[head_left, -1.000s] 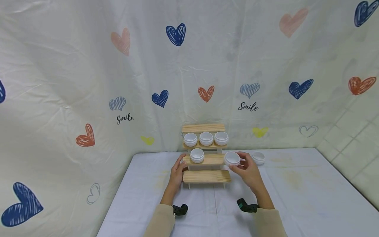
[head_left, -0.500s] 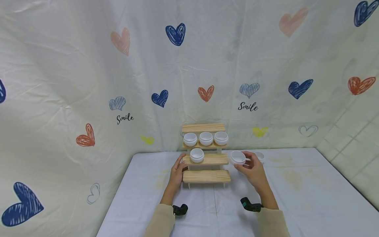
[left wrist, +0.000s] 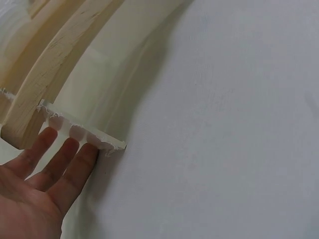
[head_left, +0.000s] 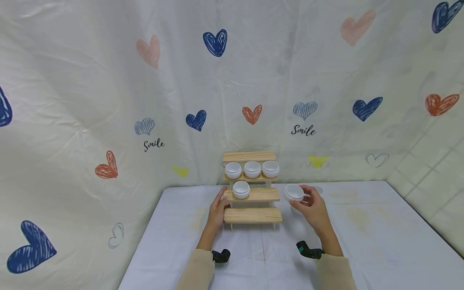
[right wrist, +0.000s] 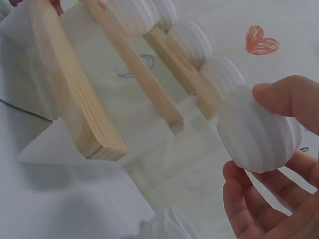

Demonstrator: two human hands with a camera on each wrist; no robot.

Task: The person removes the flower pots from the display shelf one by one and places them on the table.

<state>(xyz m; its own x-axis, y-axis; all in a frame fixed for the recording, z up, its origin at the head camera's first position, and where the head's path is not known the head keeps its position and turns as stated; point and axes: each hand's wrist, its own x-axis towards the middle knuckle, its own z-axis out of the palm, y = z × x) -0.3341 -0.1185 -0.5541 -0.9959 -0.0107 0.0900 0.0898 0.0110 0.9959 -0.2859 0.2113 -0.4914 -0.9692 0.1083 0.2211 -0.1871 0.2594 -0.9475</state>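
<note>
My right hand (head_left: 312, 207) holds a small white cup (head_left: 294, 193) to the right of a wooden tiered stand (head_left: 252, 215). In the right wrist view the cup's ribbed side (right wrist: 254, 132) shows, with the thumb on its upper side and fingers beneath. Its handle points toward the palm. My left hand (head_left: 216, 213) is at the stand's left side. In the left wrist view, extended fingers (left wrist: 75, 169) touch the thin side support (left wrist: 82, 124) below a wooden shelf. One white cup (head_left: 241, 190) stands at the left of the stand's second shelf from the front.
Three more white cups (head_left: 252, 170) stand in a row on a higher shelf. Behind my right hand, another white cup (head_left: 319, 190) on the table is partly hidden. The white-covered table (head_left: 362, 241) meets a heart-print curtain (head_left: 253, 72) behind the stand.
My right hand has drawn the cup away from the right end of the second shelf, out to the right. The left hand has stayed at the stand's side.
</note>
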